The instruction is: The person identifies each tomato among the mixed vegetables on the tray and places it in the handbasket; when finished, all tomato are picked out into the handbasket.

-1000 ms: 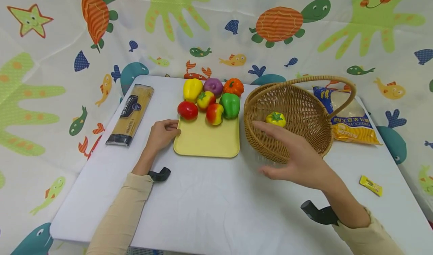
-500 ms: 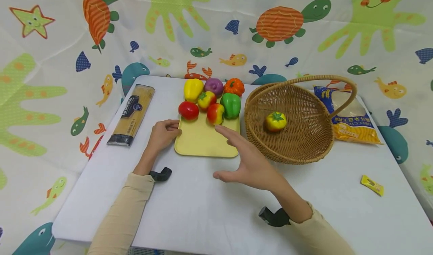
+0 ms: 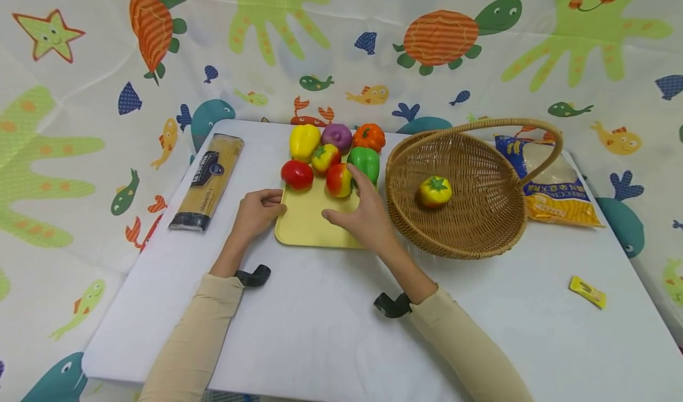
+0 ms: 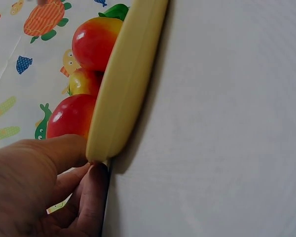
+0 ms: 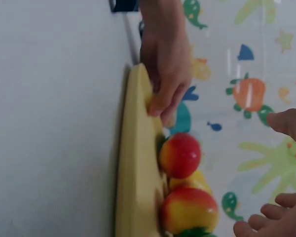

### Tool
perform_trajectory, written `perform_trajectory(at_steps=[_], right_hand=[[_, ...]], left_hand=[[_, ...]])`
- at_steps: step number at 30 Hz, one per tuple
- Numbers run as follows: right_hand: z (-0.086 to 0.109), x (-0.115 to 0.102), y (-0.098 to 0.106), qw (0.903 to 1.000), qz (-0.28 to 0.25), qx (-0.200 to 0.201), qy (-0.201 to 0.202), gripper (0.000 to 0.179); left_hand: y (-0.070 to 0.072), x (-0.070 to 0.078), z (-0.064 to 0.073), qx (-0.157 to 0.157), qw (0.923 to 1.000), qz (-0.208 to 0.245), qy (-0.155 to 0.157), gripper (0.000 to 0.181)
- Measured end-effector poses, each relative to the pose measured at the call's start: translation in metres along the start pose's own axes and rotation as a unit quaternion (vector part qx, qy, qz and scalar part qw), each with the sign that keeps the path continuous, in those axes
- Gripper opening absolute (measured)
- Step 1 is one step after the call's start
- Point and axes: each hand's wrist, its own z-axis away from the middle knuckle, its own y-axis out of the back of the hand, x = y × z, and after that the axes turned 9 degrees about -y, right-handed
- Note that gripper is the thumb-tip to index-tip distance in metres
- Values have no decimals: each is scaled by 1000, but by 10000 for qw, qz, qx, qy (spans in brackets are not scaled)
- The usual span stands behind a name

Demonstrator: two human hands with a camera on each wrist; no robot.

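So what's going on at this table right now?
A person is working at a white table. The left hand holds the near left corner of a yellow tray loaded with toy fruit and vegetables. The right hand reaches over the tray with open fingers, at the green pepper and the red-yellow fruit. A wicker basket beside the tray holds one yellow toy tomato.

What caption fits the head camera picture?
Right hand reaches for toy fruit on a yellow tray that the left hand steadies.

A white surface [image 3: 320,325] carries a yellow tray [image 3: 309,224]; spaghetti pack [image 3: 208,179] left of it, wicker basket [image 3: 480,230], noodle bag [image 3: 555,197] and small sachet [image 3: 586,292] right.
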Motion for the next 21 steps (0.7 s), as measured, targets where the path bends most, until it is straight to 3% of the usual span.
perform_trajectory(at_steps=[10,21], right_hand=[[-40,16,-21,9987,109,345,-346,95],[-58,26,-26,9963,644,547,-152,87]], left_hand=[[-3,-1,1,43,10000,-5,-19,40],[-2,1,-1,41,10000,23,-51,40]])
